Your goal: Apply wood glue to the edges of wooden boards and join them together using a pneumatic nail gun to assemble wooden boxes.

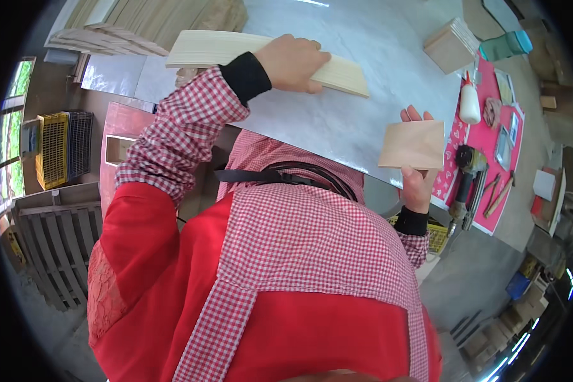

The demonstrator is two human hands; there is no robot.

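Note:
My left hand (294,62) is closed over a long, pale wooden board (216,48) near the far left part of the grey tabletop (325,137). The board lies at a slant, and its right end shows beyond my fingers. It may be more than one piece; I cannot tell. In my right hand (416,191) is a small, thin, square wooden panel (412,145), held near the table's right front edge. My thumb presses its near edge, and the fingertips show behind its far edge. The panel hides most of that palm.
Stacked boards (134,25) stand at the far left; square panels (451,48) are piled at the far right. Beyond the right edge, a pink mat (490,200) bears a white glue bottle (469,105), a nail gun (470,162) and pliers (492,190). A teal bottle (504,46) lies farther back.

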